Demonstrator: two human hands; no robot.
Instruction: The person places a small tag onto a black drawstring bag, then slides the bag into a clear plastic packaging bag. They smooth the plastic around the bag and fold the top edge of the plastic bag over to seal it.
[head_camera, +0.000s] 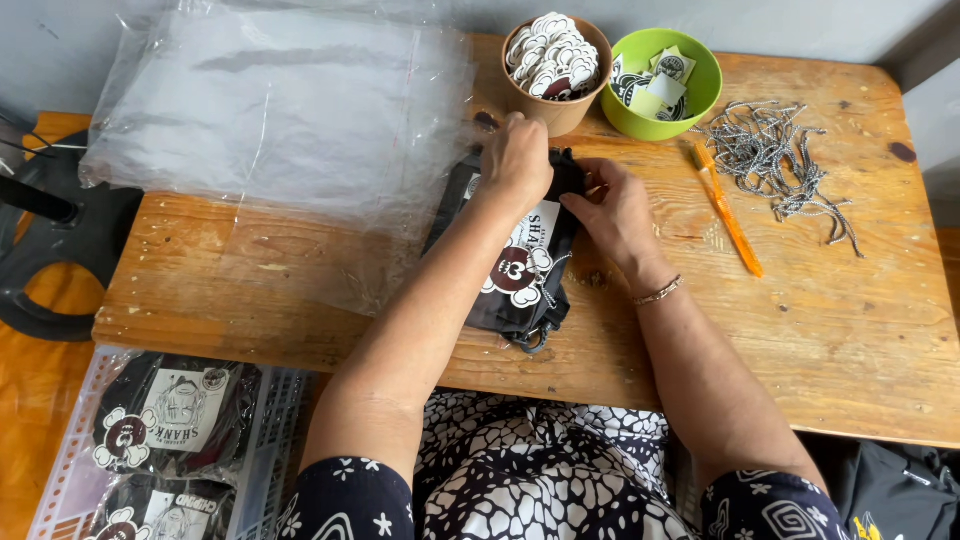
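We saw a folded black garment (520, 270) lying at the centre of the frame on a worn wooden table (820, 330), its long side running from the table's near edge up toward the bowls. It looked soft and matte, with a white printed card and a round dark-red and white tag on top, and a thin speckled cord hanging off its lower end.

The left hand (517, 160) rested on the garment's upper end, knuckles up and fingers curled down onto the cloth; we could not tell whether they pinched anything beneath. The right hand (617, 212) lay just beside it, at the garment's right edge, fingertips drawn together against the fabric there. A thin metal bracelet (657, 292) circled the right wrist.

In the upper left of the frame a stack of clear plastic bags (280, 110) lay glossy and crinkled, overhanging the table. At upper centre stood a tan paper cup (560, 112) full of round white tags, and just to its right a lime green bowl (700, 95) of square cards. To the right of these lay a loose tangle of speckled cords (780, 160) and an orange pen-like tool (728, 212). In the lower left a pale slatted plastic crate (270, 440) held bagged garments (170, 415) with the same printed cards.
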